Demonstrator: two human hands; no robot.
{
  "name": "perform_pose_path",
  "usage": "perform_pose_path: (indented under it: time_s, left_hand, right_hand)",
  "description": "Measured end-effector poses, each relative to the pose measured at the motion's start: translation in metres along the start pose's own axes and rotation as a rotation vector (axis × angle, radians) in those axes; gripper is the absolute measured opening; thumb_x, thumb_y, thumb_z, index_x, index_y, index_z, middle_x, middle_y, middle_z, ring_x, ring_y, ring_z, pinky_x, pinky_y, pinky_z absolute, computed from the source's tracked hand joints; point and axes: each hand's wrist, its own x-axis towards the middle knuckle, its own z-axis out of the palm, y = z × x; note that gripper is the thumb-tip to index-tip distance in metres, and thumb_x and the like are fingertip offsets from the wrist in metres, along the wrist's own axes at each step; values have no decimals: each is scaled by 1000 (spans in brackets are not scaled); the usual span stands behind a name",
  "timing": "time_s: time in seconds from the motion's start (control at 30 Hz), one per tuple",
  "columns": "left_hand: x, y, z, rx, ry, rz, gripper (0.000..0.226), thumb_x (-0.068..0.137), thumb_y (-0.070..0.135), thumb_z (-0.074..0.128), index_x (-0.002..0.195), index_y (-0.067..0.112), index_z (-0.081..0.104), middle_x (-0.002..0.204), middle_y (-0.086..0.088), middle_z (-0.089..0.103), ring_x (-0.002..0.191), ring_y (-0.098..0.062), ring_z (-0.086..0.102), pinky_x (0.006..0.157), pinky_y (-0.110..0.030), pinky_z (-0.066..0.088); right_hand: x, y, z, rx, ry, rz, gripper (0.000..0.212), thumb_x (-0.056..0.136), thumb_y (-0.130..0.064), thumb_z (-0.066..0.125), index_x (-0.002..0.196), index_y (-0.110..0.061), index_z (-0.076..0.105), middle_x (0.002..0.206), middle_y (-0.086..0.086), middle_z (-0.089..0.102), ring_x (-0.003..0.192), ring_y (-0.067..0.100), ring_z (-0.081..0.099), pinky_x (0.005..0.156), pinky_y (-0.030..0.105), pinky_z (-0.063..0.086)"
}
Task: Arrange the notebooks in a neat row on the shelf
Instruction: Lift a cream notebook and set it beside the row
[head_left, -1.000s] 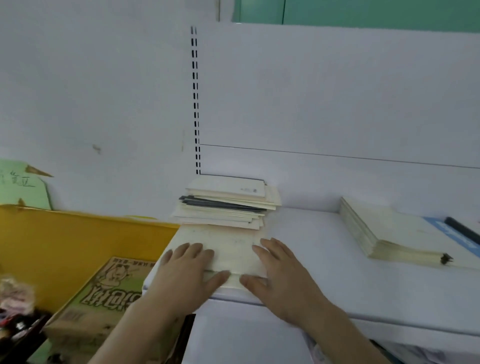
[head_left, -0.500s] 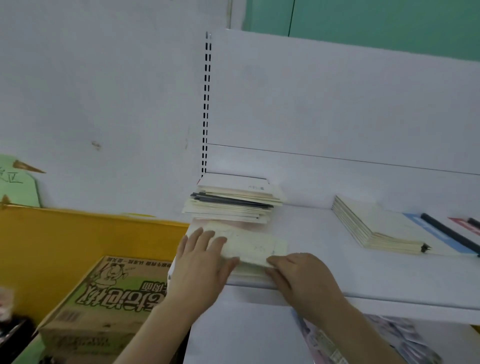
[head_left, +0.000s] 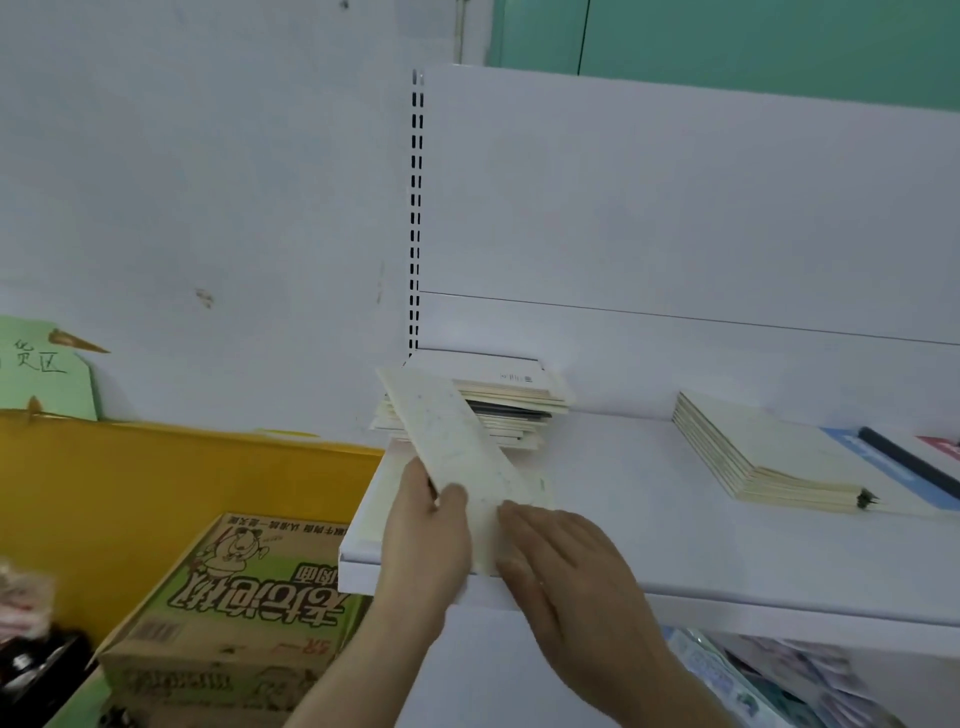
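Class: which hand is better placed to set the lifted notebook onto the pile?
Left. The left hand already grips the notebook, tilted towards the pile; the right hand only touches its lower edge.

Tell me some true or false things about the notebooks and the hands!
1. The left hand holds a tilted notebook. True.
2. The right hand is holding a pen. False: its straight fingers rest on the notebook.
3. A messy pile sits at the shelf's back left corner. True.
4. The cardboard box sits on the shelf. False: it is lower down, to the left.
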Motion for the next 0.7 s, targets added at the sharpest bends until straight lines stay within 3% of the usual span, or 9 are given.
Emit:
perform_pose_path:
  time_s: [0.1,0.2,0.27,0.33,0.4,0.53,0.7]
  left_hand:
    - [11,-3,-20,13,126,26,16,105,24,41,113,30,53,99,11,62,88,-8,58,63,-32,46]
    - [17,-8,-38,37,123,35,20,106,26,40,115,35,55,103,17,63,92,-5,57,65,-30,44]
    - [19,-9,-47,45,114,36,22,106,26,39,117,40,53,105,21,62,96,-4,55,73,-34,45]
    - [22,-10,-52,61,97,31,25,106,25,39,120,41,53,106,23,61,99,-4,55,82,-40,46]
    - [26,-10,-57,72,82,26,27,106,24,38,123,41,51,107,25,60,100,-3,55,85,-40,46]
    - [33,-10,-64,46,74,42,35,106,25,37,135,42,46,115,25,60,107,-9,57,91,-44,51]
    - [41,-4,-70,2,99,55,38,107,22,37,139,40,44,119,16,61,109,-14,57,89,-41,50]
  right_hand:
    - [2,19,1,-2,-165,214,62,99,-57,18,145,-22,39,152,-7,34,140,9,28,115,28,22]
    - [5,40,12,-86,-553,210,84,85,-78,12,153,-27,16,159,-12,0,146,8,-8,120,32,5]
    - [7,47,18,-113,-675,184,89,81,-82,22,152,-29,17,158,-15,6,147,10,-1,120,31,5]
    - [8,49,18,-152,-593,96,77,81,-78,35,140,-30,46,149,-13,38,138,17,35,114,34,28]
    - [8,50,13,-171,-419,-31,51,83,-66,42,112,-32,68,117,-12,67,104,15,63,91,33,50]
    - [7,59,-12,-140,-232,-64,37,90,-46,41,98,-29,73,84,-12,72,72,13,66,67,26,51]
    - [16,75,-67,-190,-77,44,38,92,-46,42,96,-24,73,79,-11,71,66,13,63,57,28,52]
